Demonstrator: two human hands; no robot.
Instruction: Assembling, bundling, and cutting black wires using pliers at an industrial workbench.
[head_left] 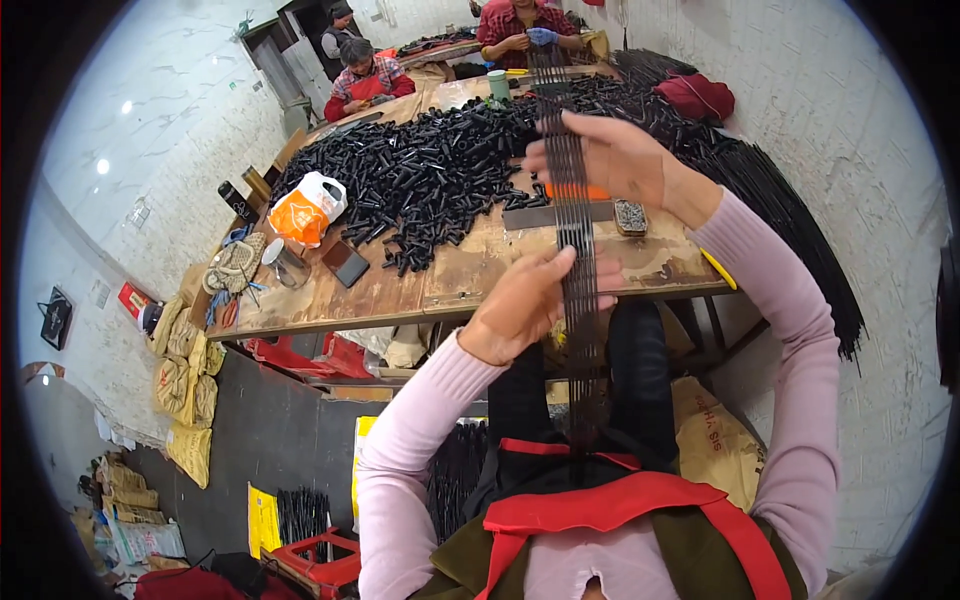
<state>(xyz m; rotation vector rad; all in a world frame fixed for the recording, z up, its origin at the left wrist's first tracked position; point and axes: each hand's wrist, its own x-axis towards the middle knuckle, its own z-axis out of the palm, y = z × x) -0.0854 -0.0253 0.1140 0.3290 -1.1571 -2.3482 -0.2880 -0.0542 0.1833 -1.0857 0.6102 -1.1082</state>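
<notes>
Clock: centred on the left hand, 12 toward the far side of the table.
Rod bundle [573, 220]: long, thin black rods, side by side, running from 12 down to about 6; lower end lost against dark clothing.
Left hand [525, 305]: thumb against the bundle's left edge, fingers passing behind and showing on its right; narrow, rods held between.
Right hand [630, 165]: at 1, higher on the bundle; thumb raised, fingers stretched behind the rods, tips out at their left; cannot tell whether it grips.
Table [455, 285]: worn wood, beneath and beyond both hands.
Tube heap [420, 160]: short black pieces, broad spread at 11.
Metal bar [528, 217]: at 12, lying flat, partly behind the rods.
Small tin [630, 218]: at 2, full of little metallic bits.
Loose rods [785, 210]: at 2, large black sheaf hanging past the table's edge.
Carrier bag [308, 210]: white and orange, at 10.
Glass jar [287, 266]: at 9, a dark flat case [346, 264] just beside it.
Co-workers: one in red sleeves [375, 88] at 11; another in a checked shirt [515, 22] at 12, blue glove showing.
</notes>
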